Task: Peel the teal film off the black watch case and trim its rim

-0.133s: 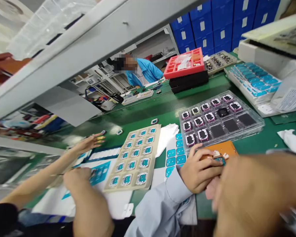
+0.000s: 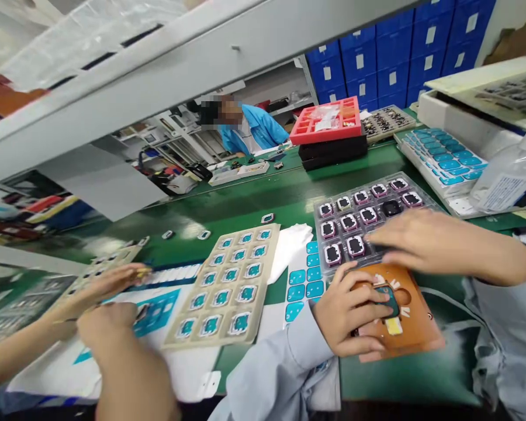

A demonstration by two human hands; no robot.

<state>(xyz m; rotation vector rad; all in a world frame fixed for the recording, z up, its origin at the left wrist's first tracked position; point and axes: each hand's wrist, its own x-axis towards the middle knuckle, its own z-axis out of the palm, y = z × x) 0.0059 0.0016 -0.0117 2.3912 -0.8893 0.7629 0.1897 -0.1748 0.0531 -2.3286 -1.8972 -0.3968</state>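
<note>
Centrally, a small teal part (image 2: 388, 299) is seated in a cut-out of an orange fixture (image 2: 414, 327), which lies flat on the green counter (image 2: 254, 199) at the near edge.

- The left hand (image 2: 348, 313) is curled over the fixture's left side. Its grip is closed on the fixture, with the fingertips laid on the teal part, apparently so that part and fixture are kept from sliding.
- The right hand (image 2: 414, 240) is stretched palm-down over the near rows of a clear tray (image 2: 316, 217). The fingers are blurred and extended; whether anything is pinched in that grip cannot be told.
- The clear tray is set just behind the fixture and touching it. Dark framed parts are held in its far pockets, and several near pockets appear to be empty. Placement that close is judged to keep the reach short.
- A sheet of teal stickers (image 2: 304, 283) is laid just left of the fixture, with a white cloth (image 2: 289, 245) behind it.
- A beige tray (image 2: 275, 229) of teal-centred pieces is set farther left, between the two work places.
- A co-worker's bare hands (image 2: 109, 283) are seen at the far left, over white sheets.
- A red tray (image 2: 326, 120) is stacked on black trays (image 2: 333, 151) at the far side of the counter.
</note>
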